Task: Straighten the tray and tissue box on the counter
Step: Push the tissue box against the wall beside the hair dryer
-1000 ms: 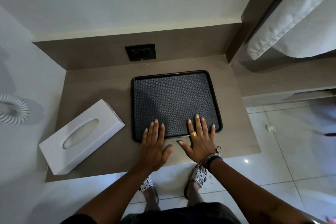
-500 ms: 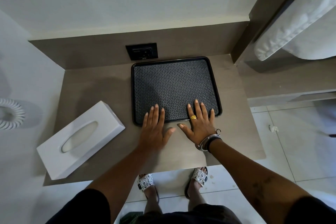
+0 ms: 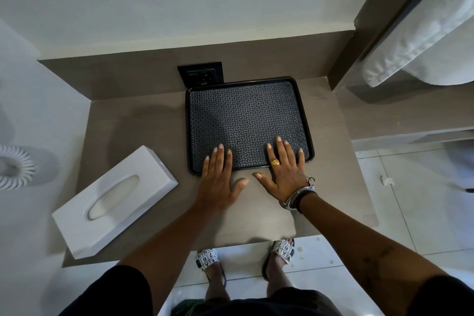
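Observation:
A black tray (image 3: 246, 120) with a patterned mat lies on the brown counter (image 3: 133, 136), its far edge against the back panel below the socket. My left hand (image 3: 218, 177) lies flat, fingers spread, fingertips on the tray's near edge. My right hand (image 3: 284, 169), with a gold ring and bracelets, lies flat beside it, fingers on the tray's near right part. Neither hand grips anything. A white tissue box (image 3: 112, 200) sits at the counter's near left, turned at an angle to the counter's edges.
A black wall socket (image 3: 201, 75) is set in the back panel. A white coiled cord (image 3: 15, 167) hangs on the left wall. White towels (image 3: 423, 33) hang at the upper right. Tiled floor and my sandalled feet (image 3: 282, 251) are below the counter's front edge.
The tray has slid away from me to the back panel, with both flat hands following it. The tissue box has stayed where it was.

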